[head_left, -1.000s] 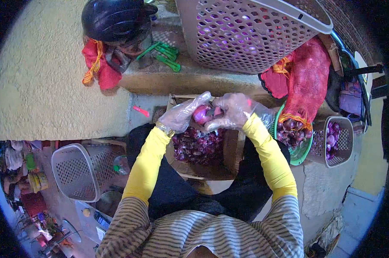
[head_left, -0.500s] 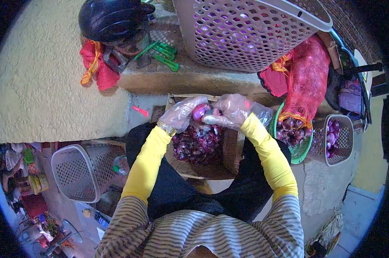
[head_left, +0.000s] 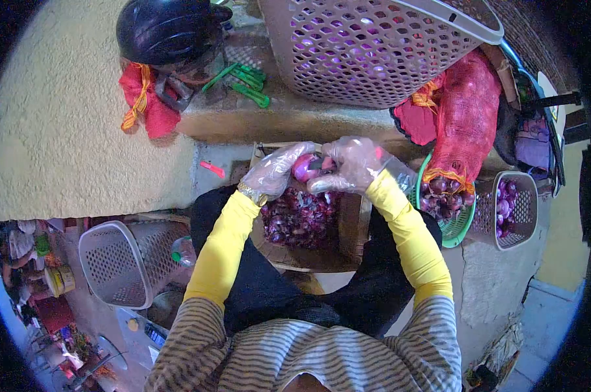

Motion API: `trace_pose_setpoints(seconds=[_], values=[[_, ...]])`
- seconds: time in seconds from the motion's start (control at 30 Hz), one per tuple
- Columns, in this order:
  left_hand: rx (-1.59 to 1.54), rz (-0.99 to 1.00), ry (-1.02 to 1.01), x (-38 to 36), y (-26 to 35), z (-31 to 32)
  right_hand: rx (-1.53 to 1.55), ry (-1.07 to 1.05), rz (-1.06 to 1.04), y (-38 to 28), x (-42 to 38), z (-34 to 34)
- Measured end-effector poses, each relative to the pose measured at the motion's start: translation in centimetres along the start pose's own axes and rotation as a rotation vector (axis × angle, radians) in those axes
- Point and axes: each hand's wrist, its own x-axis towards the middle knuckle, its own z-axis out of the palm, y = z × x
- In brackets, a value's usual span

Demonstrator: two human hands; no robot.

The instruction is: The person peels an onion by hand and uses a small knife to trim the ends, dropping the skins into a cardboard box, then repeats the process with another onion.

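Note:
Both my hands wear clear plastic gloves. My left hand (head_left: 274, 171) is closed around a purple-red onion (head_left: 304, 168), whose smooth side faces up between the hands. Against the onion's right side, my right hand (head_left: 351, 164) grips a small dark tool (head_left: 325, 164); a spot of red shows at the glove, and most of the tool is hidden by the fingers. Below the hands, between my knees, sits a cardboard box (head_left: 353, 225) holding a heap of purple onion skins (head_left: 300, 221).
To the right, a green basket (head_left: 463, 230) holds onions spilling from a red mesh sack (head_left: 468, 111), beside a small crate (head_left: 525, 242) of onions. A large perforated basket (head_left: 374, 72), green-handled tools (head_left: 248, 86) and a black helmet (head_left: 168, 29) occupy the ledge ahead. Another crate (head_left: 112, 261) lies left.
My right hand has shifted slightly and turned at the onion, so the dark tool shows more between the fingers. The left hand keeps its hold on the onion.

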Motion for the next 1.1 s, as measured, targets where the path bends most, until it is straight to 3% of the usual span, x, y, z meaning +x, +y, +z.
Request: trace_pose_setpoints(seconds=[0.1, 0.17, 0.23, 0.3, 0.37, 0.47, 0.5, 0.57, 0.6, 0.67, 0.73, 0.87, 1.1], values=[[-0.026, -0.029, -0.014, 0.1, -0.4, 0.1, 0.009, 0.004, -0.026, 0.2, 0.0, 0.5], [-0.231, -0.064, 0.022, 0.0, -2.7, 1.2, 0.018, 0.009, -0.039, 0.6, 0.1, 0.8], [-0.161, -0.035, 0.025, 0.1, -1.8, 0.9, -0.075, -0.143, 0.049, 1.1, 0.1, 1.2], [-0.091, -0.006, 0.027, 0.2, 0.2, 0.1, -0.056, -0.129, 0.037, 1.4, 0.2, 1.6], [-0.411, -0.338, 0.013, 0.5, 3.5, -1.0, -0.038, -0.116, 0.024, 1.3, 0.2, 1.7], [-0.654, -0.431, 0.036, 1.0, 1.9, -0.5, -0.100, -0.137, 0.031, 1.0, 0.2, 1.4], [-0.653, -0.430, 0.037, 0.8, 1.8, -0.4, -0.118, -0.156, 0.027, 0.9, 0.2, 1.3], [-0.312, -0.210, 0.067, 0.1, 1.7, -0.4, -0.134, -0.177, 0.021, 0.7, 0.1, 1.0], [-0.311, -0.210, 0.067, 0.1, 1.2, -0.4, -0.120, -0.163, 0.008, 0.5, 0.1, 0.8], [-0.012, -0.065, 0.086, 0.0, -0.3, -0.3, -0.106, -0.150, -0.004, 0.1, 0.0, 0.0], [0.032, -0.023, 0.072, -0.1, -0.9, -0.1, -0.022, -0.023, -0.019, -0.3, 0.0, -0.6], [0.151, 0.061, 0.043, 0.2, 0.5, -0.3, -0.019, 0.004, -0.030, -0.2, 0.3, -0.3], [-0.358, -0.152, -0.036, 0.5, -2.9, 1.2, -0.103, -0.126, -0.022, 0.7, 0.3, 0.1]])
